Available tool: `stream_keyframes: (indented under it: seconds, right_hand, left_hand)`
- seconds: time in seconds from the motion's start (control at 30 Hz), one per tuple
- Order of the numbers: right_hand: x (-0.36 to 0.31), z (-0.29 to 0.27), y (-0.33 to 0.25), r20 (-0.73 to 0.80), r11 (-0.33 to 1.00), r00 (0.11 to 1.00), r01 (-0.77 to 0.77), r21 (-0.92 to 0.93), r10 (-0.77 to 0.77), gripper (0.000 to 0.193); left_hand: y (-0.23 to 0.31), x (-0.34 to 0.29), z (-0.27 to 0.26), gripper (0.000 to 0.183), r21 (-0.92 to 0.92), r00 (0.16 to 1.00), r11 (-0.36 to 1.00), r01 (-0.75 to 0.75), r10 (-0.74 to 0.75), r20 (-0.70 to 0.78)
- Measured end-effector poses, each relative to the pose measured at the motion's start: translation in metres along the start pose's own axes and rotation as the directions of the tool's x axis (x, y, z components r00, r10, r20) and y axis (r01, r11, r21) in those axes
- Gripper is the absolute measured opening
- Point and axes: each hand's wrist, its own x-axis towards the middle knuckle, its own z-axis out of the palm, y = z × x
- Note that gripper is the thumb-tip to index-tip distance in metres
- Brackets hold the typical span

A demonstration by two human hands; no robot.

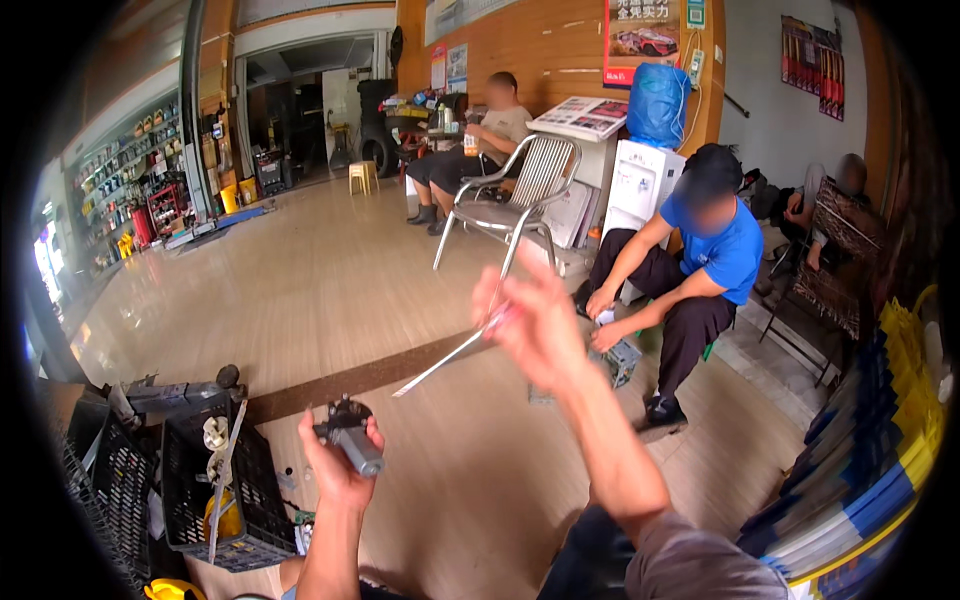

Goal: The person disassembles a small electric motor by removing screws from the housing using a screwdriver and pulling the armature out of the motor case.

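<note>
My left hand (343, 462) is closed around a small geared motor (357, 448), with a grey cylindrical body and a black housing at its top. The motor sits in the palm, tilted, the thumb and fingers on either side of it. Raised in front and smeared by motion is my right hand (540, 325). From it a long screwdriver (440, 363) points down and left, its thin metal shaft ending in a flat tip. A bit of red shows at the fingers, where the handle is mostly hidden. The tip is apart from the motor.
At lower left, black plastic crates (225, 490) hold parts. A metal chair (520, 200) stands ahead. One person in a blue shirt (735, 235) sits at right, hands over a small box (620, 362); others sit farther back. Blue and yellow sheets (860, 450) hang at lower right.
</note>
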Motion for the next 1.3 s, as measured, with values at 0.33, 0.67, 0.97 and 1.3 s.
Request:
stream_keyframes:
  seconds: [0.33,0.67,0.97,1.3]
  right_hand:
    - [-0.046,-0.054,0.109,0.155,0.014,0.967,0.155,-0.988,0.202,0.03]
    - [-0.053,-0.012,0.047,0.126,0.685,0.989,0.141,-0.715,-0.072,0.018]
    - [-0.083,-0.028,0.065,0.194,0.752,0.909,0.415,-0.512,-0.37,0.018]
    - [-0.104,-0.013,0.091,0.706,0.252,0.591,0.806,-0.535,-0.39,0.024]
  left_hand:
    - [-0.013,0.016,-0.022,0.062,-0.141,0.99,0.989,0.039,-0.057,-0.127]
    - [-0.03,0.025,-0.006,0.075,-0.127,0.993,0.986,0.108,-0.113,-0.033]
    - [-0.01,0.011,-0.011,0.081,-0.132,0.991,0.989,0.069,-0.083,-0.104]
    - [-0.012,0.007,0.003,0.087,-0.13,0.997,0.99,0.062,-0.067,-0.032]
